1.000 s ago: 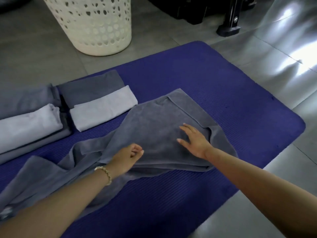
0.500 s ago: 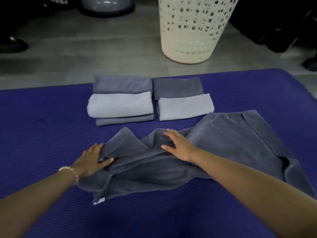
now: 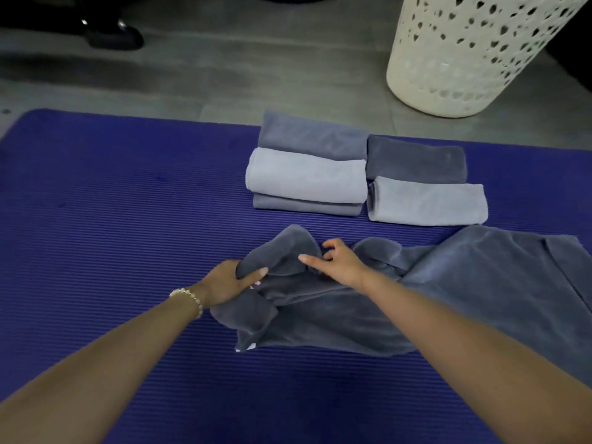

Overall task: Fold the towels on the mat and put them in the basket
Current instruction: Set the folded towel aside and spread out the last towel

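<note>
The dark grey towel (image 3: 448,283) lies crumpled on the mat (image 3: 128,203), from mid-mat to the right edge. Our L hand (image 3: 227,282) grips its bunched left end, fingers curled round the cloth. Our R hand (image 3: 341,265) pinches a ridge just beside it. The folded towels (image 3: 307,177) sit in 2 stacks nr the far edge, w/ the basket (image 3: 474,49) on the floor beyond.

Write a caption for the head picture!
Left hand and right hand grip a crumpled grey towel on the blue mat, folded towels behind.

Basket (image 3: 474,65) top cut off, unfolded towel (image 3: 480,283) passing the right edge; left hand (image 3: 224,283) fingers partly under it
</note>
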Demonstrator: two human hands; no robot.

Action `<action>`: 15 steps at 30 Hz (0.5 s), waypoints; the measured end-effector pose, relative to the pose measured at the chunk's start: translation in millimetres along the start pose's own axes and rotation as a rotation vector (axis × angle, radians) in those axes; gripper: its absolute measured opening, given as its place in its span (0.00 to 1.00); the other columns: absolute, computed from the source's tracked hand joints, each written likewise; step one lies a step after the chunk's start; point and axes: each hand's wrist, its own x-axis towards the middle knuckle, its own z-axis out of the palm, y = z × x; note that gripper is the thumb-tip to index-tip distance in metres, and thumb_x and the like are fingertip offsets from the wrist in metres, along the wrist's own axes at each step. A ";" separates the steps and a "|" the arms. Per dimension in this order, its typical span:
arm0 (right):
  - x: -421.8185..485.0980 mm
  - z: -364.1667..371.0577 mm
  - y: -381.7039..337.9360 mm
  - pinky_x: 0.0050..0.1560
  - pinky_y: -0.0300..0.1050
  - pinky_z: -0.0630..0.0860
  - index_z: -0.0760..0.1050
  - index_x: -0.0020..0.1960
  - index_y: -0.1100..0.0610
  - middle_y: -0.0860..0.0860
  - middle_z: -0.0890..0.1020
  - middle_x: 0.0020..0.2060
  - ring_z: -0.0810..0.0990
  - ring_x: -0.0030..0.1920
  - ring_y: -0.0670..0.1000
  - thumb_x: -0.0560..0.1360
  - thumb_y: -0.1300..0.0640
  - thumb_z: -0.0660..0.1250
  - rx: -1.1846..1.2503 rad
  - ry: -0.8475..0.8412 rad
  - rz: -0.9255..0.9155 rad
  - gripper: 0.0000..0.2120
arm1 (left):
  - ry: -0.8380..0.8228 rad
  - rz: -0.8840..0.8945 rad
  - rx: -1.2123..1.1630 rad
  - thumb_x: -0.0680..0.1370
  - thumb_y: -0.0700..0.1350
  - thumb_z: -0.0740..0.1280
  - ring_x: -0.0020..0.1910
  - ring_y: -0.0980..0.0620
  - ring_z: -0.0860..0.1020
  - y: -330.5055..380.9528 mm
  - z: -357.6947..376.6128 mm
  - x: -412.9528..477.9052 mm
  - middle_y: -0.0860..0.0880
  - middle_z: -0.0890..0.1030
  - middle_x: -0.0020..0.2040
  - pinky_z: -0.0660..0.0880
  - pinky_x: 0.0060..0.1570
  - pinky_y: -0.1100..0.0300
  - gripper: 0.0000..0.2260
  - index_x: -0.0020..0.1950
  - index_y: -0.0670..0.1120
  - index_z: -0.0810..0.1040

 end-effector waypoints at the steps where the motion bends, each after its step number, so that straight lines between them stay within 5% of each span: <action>1: 3.2 2.1 -4.9 0.42 0.42 0.72 0.70 0.51 0.55 0.54 0.77 0.41 0.77 0.42 0.51 0.68 0.37 0.72 -0.029 -0.026 -0.002 0.25 | -0.037 -0.009 -0.074 0.64 0.75 0.61 0.47 0.57 0.82 1.5 -4.3 -4.6 0.53 0.85 0.45 0.75 0.49 0.63 0.33 0.51 0.50 0.82; 3: 9.1 8.8 -21.4 0.33 0.41 0.68 0.71 0.41 0.57 0.53 0.72 0.32 0.71 0.32 0.49 0.68 0.36 0.71 -0.044 -0.083 -0.016 0.24 | -0.065 -0.054 -0.189 0.63 0.78 0.58 0.47 0.57 0.83 0.5 -14.2 -11.4 0.53 0.86 0.45 0.76 0.51 0.63 0.36 0.50 0.51 0.84; 6: 17.4 28.2 -60.7 0.29 0.36 0.70 0.79 0.44 0.60 0.50 0.76 0.33 0.74 0.33 0.45 0.72 0.40 0.69 0.051 -0.128 -0.079 0.21 | -0.090 -0.146 -0.365 0.67 0.75 0.56 0.49 0.51 0.83 -6.9 -32.7 -22.2 0.49 0.86 0.47 0.77 0.53 0.57 0.35 0.53 0.49 0.84; 11: 41.6 70.8 -122.8 0.31 0.33 0.76 0.78 0.44 0.58 0.48 0.77 0.37 0.75 0.39 0.43 0.76 0.50 0.68 0.053 -0.152 -0.176 0.11 | 0.016 -0.165 -0.469 0.69 0.72 0.61 0.49 0.50 0.83 -28.5 -65.7 -38.5 0.48 0.85 0.49 0.78 0.55 0.54 0.32 0.55 0.47 0.83; 15: 65.7 88.8 -156.2 0.41 0.36 0.81 0.74 0.38 0.56 0.49 0.76 0.35 0.76 0.40 0.44 0.78 0.54 0.67 0.155 -0.095 -0.240 0.11 | 0.044 -0.128 -0.547 0.76 0.58 0.66 0.46 0.51 0.84 -48.5 -74.9 -48.9 0.49 0.86 0.45 0.79 0.46 0.61 0.18 0.51 0.45 0.83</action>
